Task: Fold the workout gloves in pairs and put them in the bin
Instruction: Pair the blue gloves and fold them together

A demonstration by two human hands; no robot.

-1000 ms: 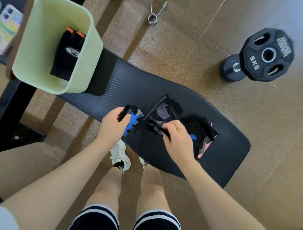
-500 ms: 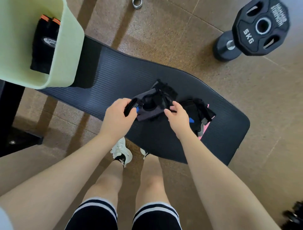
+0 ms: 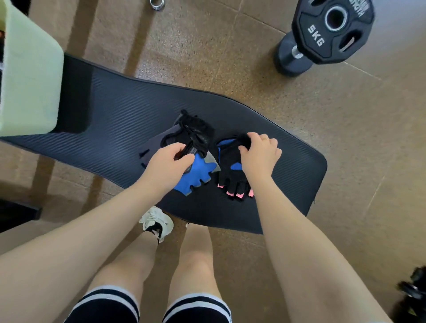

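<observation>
Several fingerless workout gloves lie on a dark padded bench (image 3: 119,120). My left hand (image 3: 167,164) grips the wrist strap of a blue-palmed glove (image 3: 196,176), palm side up, its fingers toward me. My right hand (image 3: 259,154) grips the cuff of a black and blue glove (image 3: 230,168). Pink finger ends of another glove (image 3: 239,194) show beneath it. A grey and black glove (image 3: 184,136) lies just beyond my left hand. The pale green bin (image 3: 30,78) stands at the bench's left end, its inside mostly out of frame.
A 5 kg black dumbbell (image 3: 322,34) stands on the brown floor at the upper right. A metal clip (image 3: 156,2) lies at the top edge. More dark equipment (image 3: 415,290) sits at the lower right. My legs and a white shoe (image 3: 156,222) are below the bench.
The grey glove that both hands held up now lies on the bench. My left hand has spread the blue glove flat; my right hand has moved right and taken the black and blue glove's cuff.
</observation>
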